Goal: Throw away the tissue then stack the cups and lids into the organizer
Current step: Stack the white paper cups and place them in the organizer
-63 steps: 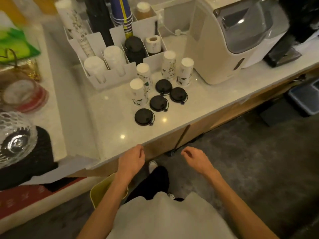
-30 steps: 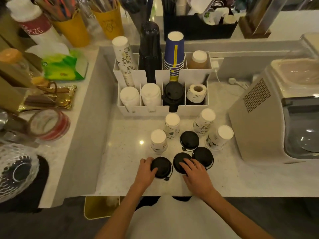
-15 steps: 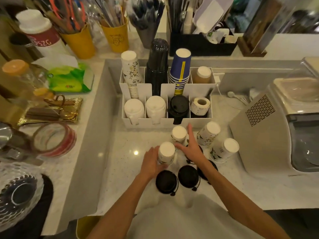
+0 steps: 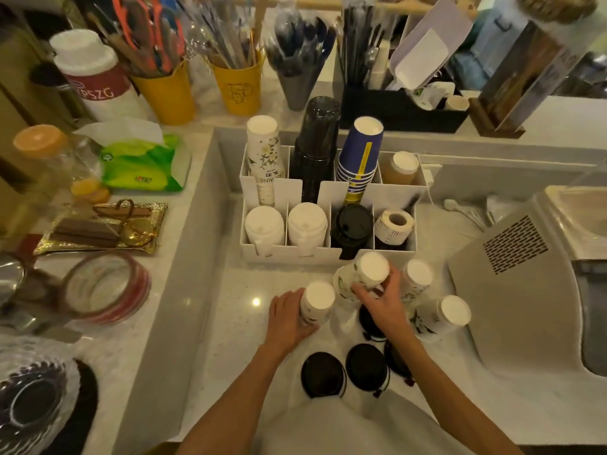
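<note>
My left hand (image 4: 286, 318) grips an upside-down white floral paper cup (image 4: 317, 302) standing on the counter. My right hand (image 4: 381, 302) holds a second floral cup (image 4: 366, 272), tilted and lifted just in front of the white organizer (image 4: 295, 254). Two more upside-down floral cups (image 4: 416, 278) (image 4: 441, 315) stand to the right. Black lids (image 4: 323, 374) (image 4: 367, 366) lie near the counter's front edge, others partly hidden under my right arm. The organizer holds a floral cup stack (image 4: 264, 152), black cups, blue cups, white lids and black lids (image 4: 351, 224).
A beige machine (image 4: 525, 284) stands close on the right. The raised ledge at left carries a tissue pack (image 4: 144, 162), tape roll (image 4: 105, 287), gold tray and glass bowl. Yellow utensil pots and a black caddy line the back.
Both hands left the black lids and went forward to the cups. My left hand closed on the near cup; my right hand picked up and tilted the cup behind it.
</note>
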The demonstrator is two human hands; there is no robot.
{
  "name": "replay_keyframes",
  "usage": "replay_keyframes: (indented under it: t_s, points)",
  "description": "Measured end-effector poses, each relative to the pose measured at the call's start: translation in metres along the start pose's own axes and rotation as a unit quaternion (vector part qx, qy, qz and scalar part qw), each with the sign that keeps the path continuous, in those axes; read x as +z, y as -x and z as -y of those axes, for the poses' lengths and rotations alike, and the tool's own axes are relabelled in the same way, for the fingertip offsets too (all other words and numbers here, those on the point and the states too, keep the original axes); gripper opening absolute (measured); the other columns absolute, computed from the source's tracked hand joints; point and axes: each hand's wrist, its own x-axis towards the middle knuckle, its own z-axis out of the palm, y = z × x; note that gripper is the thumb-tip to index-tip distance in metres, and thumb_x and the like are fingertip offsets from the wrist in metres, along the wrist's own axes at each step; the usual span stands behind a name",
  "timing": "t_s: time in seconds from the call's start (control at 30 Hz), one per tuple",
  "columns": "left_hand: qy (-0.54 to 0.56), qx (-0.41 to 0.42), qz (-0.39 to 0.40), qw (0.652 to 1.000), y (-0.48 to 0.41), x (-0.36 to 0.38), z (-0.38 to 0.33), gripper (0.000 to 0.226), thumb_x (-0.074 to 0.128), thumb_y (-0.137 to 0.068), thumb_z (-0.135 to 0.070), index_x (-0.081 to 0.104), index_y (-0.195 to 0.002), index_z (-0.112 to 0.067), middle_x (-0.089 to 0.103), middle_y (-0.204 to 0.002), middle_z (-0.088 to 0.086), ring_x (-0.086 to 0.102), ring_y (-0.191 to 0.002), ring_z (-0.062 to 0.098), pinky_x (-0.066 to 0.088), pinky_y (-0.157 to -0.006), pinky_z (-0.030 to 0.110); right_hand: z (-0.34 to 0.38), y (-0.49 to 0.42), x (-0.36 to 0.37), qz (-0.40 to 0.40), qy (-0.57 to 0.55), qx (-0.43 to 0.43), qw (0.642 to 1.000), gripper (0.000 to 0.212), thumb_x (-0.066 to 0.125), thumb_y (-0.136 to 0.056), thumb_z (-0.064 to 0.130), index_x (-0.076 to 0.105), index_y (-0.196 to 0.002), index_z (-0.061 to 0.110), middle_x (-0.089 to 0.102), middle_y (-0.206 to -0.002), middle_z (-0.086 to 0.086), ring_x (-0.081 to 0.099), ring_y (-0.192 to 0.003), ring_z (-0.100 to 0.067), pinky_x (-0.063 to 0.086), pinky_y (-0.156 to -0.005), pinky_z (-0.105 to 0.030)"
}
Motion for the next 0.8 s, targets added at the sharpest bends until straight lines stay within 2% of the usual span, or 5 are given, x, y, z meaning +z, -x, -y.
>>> replay_keyframes:
  t_s: [0.17, 0.27, 0.43, 0.53, 0.8]
  points:
    - [-0.025, 0.004, 0.007, 1.0, 0.001, 0.0, -0.002, 0.085, 0.074, -0.076, -0.051, 0.035, -0.144, -0.018, 0.045, -0.142, 0.003, 0.036, -0.134, 0.023, 0.021, -0.117, 0.038, 0.049, 0.024, -0.014, -0.015, -0.018, -0.085, 0.996, 0.076, 0.075, -0.069, 0.059, 0.029, -0.129, 0.058, 0.048, -0.127, 0.037, 0.049, -0.116, 0.013, 0.048, -0.083, -0.007]
    - [-0.088, -0.012, 0.006, 0.996, 0.001, -0.002, -0.002, 0.088, 0.07, -0.075, -0.061, 0.033, -0.144, -0.019, 0.038, -0.149, 0.005, 0.028, -0.141, 0.026, 0.022, -0.118, 0.042, 0.056, 0.032, 0.008, 0.089, 0.01, -0.094, 0.992, 0.082, 0.077, -0.069, 0.057, 0.03, -0.136, 0.045, 0.047, -0.137, 0.02, 0.047, -0.125, 0.003, 0.048, -0.096, -0.02]
    - [-0.122, -0.043, 0.021, 0.991, -0.002, 0.001, 0.0, 0.095, 0.067, -0.074, -0.066, 0.026, -0.147, -0.021, 0.024, -0.158, 0.003, 0.011, -0.149, 0.026, 0.007, -0.123, 0.046, 0.023, 0.029, 0.037, 0.153, 0.084, -0.057, 0.983, 0.08, 0.077, -0.067, 0.056, 0.027, -0.129, 0.056, 0.041, -0.13, 0.039, 0.044, -0.123, 0.009, 0.045, -0.103, -0.028]
    - [-0.118, -0.03, 0.017, 0.992, 0.001, 0.003, 0.002, 0.092, 0.064, -0.077, -0.066, 0.027, -0.147, -0.018, 0.022, -0.159, 0.004, 0.008, -0.15, 0.025, 0.004, -0.123, 0.044, -0.002, 0.025, 0.047, 0.189, 0.106, -0.028, 0.976, 0.082, 0.079, -0.071, 0.051, 0.025, -0.133, 0.046, 0.045, -0.136, 0.018, 0.046, -0.126, -0.005, 0.045, -0.106, -0.04]
    - [-0.091, -0.014, 0.016, 0.996, 0.0, -0.001, 0.005, 0.09, 0.064, -0.079, -0.063, 0.028, -0.148, -0.017, 0.028, -0.157, 0.004, 0.013, -0.148, 0.025, 0.006, -0.121, 0.042, -0.008, 0.01, 0.048, 0.234, 0.139, -0.014, 0.962, 0.082, 0.078, -0.07, 0.049, 0.023, -0.131, 0.05, 0.043, -0.135, 0.019, 0.047, -0.128, -0.013, 0.043, -0.106, -0.036]
